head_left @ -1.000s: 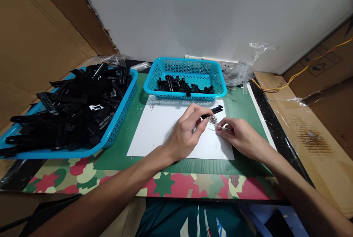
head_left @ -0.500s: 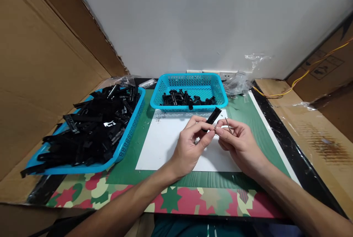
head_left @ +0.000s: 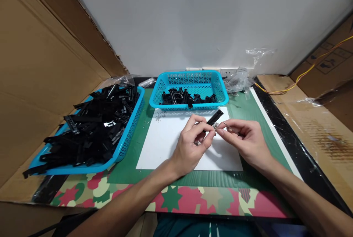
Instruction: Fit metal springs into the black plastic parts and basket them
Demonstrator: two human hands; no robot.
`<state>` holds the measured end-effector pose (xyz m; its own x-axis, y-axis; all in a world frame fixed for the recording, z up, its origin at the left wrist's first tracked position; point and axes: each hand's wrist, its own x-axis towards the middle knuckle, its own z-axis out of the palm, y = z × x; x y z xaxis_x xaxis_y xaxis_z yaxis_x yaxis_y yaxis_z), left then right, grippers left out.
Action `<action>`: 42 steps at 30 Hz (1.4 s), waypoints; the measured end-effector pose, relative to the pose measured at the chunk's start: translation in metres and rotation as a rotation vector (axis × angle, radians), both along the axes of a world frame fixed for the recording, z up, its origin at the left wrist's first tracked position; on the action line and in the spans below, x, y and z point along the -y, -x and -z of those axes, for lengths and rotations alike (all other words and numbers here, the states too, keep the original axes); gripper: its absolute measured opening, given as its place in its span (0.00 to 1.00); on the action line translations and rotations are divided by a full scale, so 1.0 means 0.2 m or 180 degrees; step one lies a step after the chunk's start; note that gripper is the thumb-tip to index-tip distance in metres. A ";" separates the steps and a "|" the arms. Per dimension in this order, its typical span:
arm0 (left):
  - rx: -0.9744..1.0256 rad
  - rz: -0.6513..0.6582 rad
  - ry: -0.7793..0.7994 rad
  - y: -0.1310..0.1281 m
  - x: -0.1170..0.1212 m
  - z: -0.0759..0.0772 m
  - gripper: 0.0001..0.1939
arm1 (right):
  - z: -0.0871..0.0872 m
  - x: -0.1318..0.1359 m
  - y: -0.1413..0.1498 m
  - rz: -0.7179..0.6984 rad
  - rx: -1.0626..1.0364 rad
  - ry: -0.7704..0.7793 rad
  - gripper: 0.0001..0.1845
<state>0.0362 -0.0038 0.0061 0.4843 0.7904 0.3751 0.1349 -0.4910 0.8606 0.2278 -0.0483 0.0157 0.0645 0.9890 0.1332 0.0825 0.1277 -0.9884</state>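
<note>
My left hand (head_left: 193, 139) is closed round a long, narrow black plastic part (head_left: 215, 117), which slants up to the right over the white sheet (head_left: 160, 148). Its thumb and forefinger meet near the part's lower end. From the right, my right hand (head_left: 245, 134) pinches a thin metal tool (head_left: 231, 128), its tip pointing left at the left fingertips. Whether the tool is a pair of tweezers cannot be made out. Tiny shiny metal pieces (head_left: 215, 125) lie on the sheet behind the fingertips, partly hidden. Another small cluster shows beneath my left hand.
On the left, a blue basket (head_left: 128, 134) is heaped with long black plastic parts. A second blue basket (head_left: 217, 82) behind the sheet holds more black parts. Clear plastic bags (head_left: 238, 81) lie at the back right. Cardboard walls (head_left: 44, 57) flank the green mat (head_left: 259, 141).
My right hand has turned, and the metal tool has swung from upright to nearly level, pointing left. The black part has tipped slightly lower in my left hand.
</note>
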 end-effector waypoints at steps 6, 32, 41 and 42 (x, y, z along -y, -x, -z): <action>-0.0292 0.0176 -0.0054 0.01 -0.01 0.00 0.09 | -0.01 0.03 -0.02 0.0394 0.0627 -0.0540 0.04; 0.0080 -0.0204 -0.1058 0.00 -0.02 0.05 0.20 | 0.09 0.04 -0.06 0.0081 0.2512 -0.2812 0.13; -0.0031 -0.0143 -0.1190 0.02 -0.02 0.05 0.19 | 0.09 0.05 -0.06 0.0029 0.2603 -0.2715 0.18; -0.0038 -0.0143 -0.1214 0.02 -0.02 0.05 0.19 | 0.09 0.05 -0.06 0.0003 0.2602 -0.2703 0.17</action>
